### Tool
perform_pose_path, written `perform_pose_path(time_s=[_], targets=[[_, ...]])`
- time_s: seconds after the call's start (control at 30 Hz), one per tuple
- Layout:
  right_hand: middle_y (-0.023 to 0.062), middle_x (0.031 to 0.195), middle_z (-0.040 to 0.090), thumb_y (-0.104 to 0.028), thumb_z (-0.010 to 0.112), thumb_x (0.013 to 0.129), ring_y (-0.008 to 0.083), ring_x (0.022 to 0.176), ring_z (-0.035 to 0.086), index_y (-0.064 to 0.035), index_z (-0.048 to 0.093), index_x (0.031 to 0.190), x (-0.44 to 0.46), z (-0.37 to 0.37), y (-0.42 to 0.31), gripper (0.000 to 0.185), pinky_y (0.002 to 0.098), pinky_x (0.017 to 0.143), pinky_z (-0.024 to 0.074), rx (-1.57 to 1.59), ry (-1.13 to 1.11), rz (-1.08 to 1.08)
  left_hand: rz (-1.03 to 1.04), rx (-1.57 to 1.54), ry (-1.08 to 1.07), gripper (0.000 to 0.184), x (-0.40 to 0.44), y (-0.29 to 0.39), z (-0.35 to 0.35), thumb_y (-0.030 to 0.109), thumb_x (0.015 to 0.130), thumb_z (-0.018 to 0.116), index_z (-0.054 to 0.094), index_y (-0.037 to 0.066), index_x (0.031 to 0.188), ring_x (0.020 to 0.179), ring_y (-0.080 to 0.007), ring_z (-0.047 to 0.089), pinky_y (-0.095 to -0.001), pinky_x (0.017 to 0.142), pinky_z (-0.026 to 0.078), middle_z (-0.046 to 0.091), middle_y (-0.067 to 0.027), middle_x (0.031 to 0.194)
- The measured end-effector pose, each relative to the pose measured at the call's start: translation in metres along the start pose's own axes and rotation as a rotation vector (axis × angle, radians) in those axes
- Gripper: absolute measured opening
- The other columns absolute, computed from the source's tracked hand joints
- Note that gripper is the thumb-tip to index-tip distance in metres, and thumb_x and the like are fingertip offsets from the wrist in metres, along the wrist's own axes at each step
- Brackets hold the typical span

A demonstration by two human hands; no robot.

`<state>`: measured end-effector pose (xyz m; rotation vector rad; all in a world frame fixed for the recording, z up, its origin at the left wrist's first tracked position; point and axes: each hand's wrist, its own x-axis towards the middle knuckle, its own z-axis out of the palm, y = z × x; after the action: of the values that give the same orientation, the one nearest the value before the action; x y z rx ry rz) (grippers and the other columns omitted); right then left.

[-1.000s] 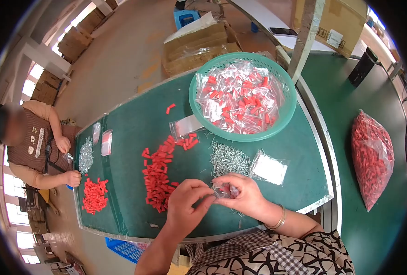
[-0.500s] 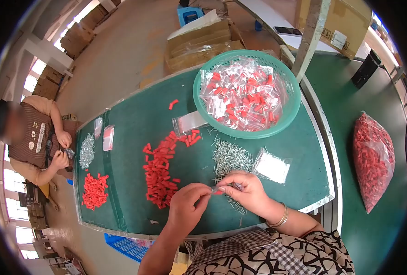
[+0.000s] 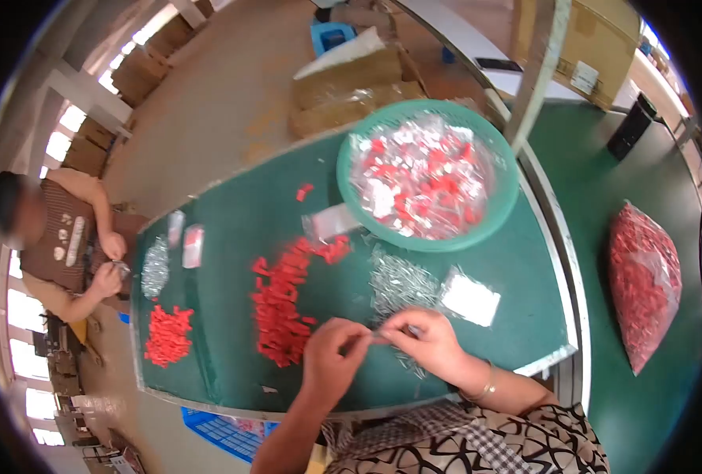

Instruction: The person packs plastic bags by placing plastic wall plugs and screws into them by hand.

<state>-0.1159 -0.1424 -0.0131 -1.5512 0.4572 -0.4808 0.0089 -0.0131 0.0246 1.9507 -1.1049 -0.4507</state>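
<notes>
My left hand and my right hand meet over the green table, fingertips pinched together. Between them is a small clear plastic bag, mostly covered by the fingers and blurred. Just beyond my right hand lies a pile of silver screws or nails, too fine to tell which. A heap of red plastic plugs lies left of my left hand. To the right of the metal pile rests a stack of empty clear bags.
A green basket full of bagged red pieces stands at the back. Another clear bag lies beside it. At left a co-worker handles something small near a second red heap. A big bag of red pieces lies on the right table.
The view has shifted slightly, so the table appears a little lower. Both hands still pinch the small bag; the red bit seen between the fingers before is no longer visible.
</notes>
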Motion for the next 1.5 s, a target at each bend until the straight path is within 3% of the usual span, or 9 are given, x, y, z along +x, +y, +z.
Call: perform_pose_path(time_s=[0.07, 0.13, 0.3, 0.4, 0.6, 0.7, 0.8, 1.4, 1.5], targets=[[0.0066, 0.084, 0.068, -0.005, 0.07, 0.084, 0.0117, 0.071, 0.06, -0.002, 0.069, 0.091, -0.001, 0.007, 0.015, 0.008, 0.0263, 0.062, 0.0479, 0.076, 0.068, -0.097, -0.045, 0.013, 0.022, 0.022, 0.005, 0.01, -0.004, 0.01, 0.078, 0.076, 0.067, 0.007, 0.098, 0.077, -0.0152, 0.063, -0.0287, 0.068, 0.05, 0.065, -0.006, 0.087], [0.0053, 0.081, 0.067, -0.002, 0.071, 0.083, 0.0085, 0.067, 0.058, -0.0008, 0.068, 0.089, -0.003, 0.012, 0.016, 0.006, 0.0234, 0.058, 0.0451, 0.27, 0.078, 0.04, -0.146, -0.211, -0.092, 0.018, 0.002, -0.006, -0.002, 0.01, 0.082, 0.072, 0.066, 0.004, 0.098, 0.079, -0.0128, 0.062, -0.0261, 0.068, 0.05, 0.061, -0.0051, 0.09], [0.0069, 0.077, 0.066, 0.005, 0.065, 0.086, 0.008, 0.063, 0.061, 0.0014, 0.063, 0.086, -0.005, 0.007, 0.02, 0.004, 0.0197, 0.052, 0.0461, 0.226, 0.032, 0.071, -0.091, -0.193, -0.074, 0.01, 0.0, -0.014, -0.001, 0.007, 0.085, 0.067, 0.065, 0.002, 0.093, 0.073, -0.0094, 0.056, -0.0243, 0.063, 0.045, 0.059, -0.0026, 0.085], [0.0009, 0.075, 0.063, 0.004, 0.071, 0.081, 0.0036, 0.061, 0.05, -0.0006, 0.067, 0.083, -0.006, 0.01, 0.013, 0.006, 0.0195, 0.055, 0.0396, 0.337, 0.049, 0.116, -0.072, -0.232, -0.062, 0.01, -0.004, -0.012, 0.001, 0.008, 0.086, 0.067, 0.065, 0.002, 0.093, 0.071, -0.0092, 0.054, -0.0242, 0.063, 0.044, 0.058, -0.0022, 0.083], [0.0014, 0.075, 0.059, 0.005, 0.07, 0.082, 0.0041, 0.06, 0.049, 0.0001, 0.065, 0.083, -0.006, 0.009, 0.021, 0.007, 0.0191, 0.053, 0.0398, 0.248, 0.037, 0.058, -0.126, -0.317, -0.059, 0.011, -0.006, -0.019, 0.004, 0.009, 0.086, 0.068, 0.065, 0.002, 0.094, 0.07, -0.0079, 0.053, -0.0231, 0.062, 0.043, 0.057, -0.0004, 0.084], [0.0004, 0.074, 0.057, 0.006, 0.069, 0.082, 0.0041, 0.058, 0.047, 0.0002, 0.065, 0.083, -0.005, 0.01, 0.004, 0.007, 0.0191, 0.052, 0.0397, 0.338, 0.034, 0.172, -0.094, -0.297, -0.026, 0.01, -0.008, -0.018, 0.0, 0.009, 0.086, 0.068, 0.065, 0.002, 0.094, 0.07, -0.0064, 0.052, -0.0222, 0.061, 0.042, 0.057, 0.0004, 0.084], [-0.0002, 0.072, 0.056, 0.007, 0.068, 0.083, 0.0035, 0.056, 0.045, 0.0002, 0.065, 0.082, -0.006, 0.012, 0.012, 0.008, 0.0188, 0.05, 0.0387, 0.376, 0.055, 0.066, -0.107, -0.318, -0.042, 0.01, -0.006, -0.013, 0.001, 0.008, 0.085, 0.068, 0.065, 0.003, 0.093, 0.07, -0.0054, 0.051, -0.0213, 0.061, 0.042, 0.057, 0.0008, 0.083], [0.0004, 0.07, 0.053, 0.007, 0.069, 0.081, 0.0045, 0.056, 0.045, 0.0013, 0.065, 0.08, -0.006, 0.013, 0.008, 0.007, 0.02, 0.049, 0.0391, 0.332, 0.065, 0.004, -0.081, -0.363, -0.021, 0.007, -0.01, -0.011, 0.0, 0.006, 0.087, 0.067, 0.064, 0.002, 0.091, 0.066, -0.0039, 0.047, -0.0205, 0.057, 0.039, 0.053, 0.0017, 0.082], [0.0035, 0.075, 0.061, 0.0, 0.068, 0.086, 0.0056, 0.052, 0.049, -0.0004, 0.063, 0.086, -0.005, 0.011, 0.018, 0.005, 0.0187, 0.044, 0.0388, 0.288, 0.033, -0.082, -0.121, -0.428, -0.041, 0.006, -0.011, -0.02, 0.003, 0.006, 0.088, 0.066, 0.063, 0.002, 0.092, 0.066, -0.0035, 0.048, -0.0202, 0.058, 0.039, 0.053, 0.0019, 0.084]])
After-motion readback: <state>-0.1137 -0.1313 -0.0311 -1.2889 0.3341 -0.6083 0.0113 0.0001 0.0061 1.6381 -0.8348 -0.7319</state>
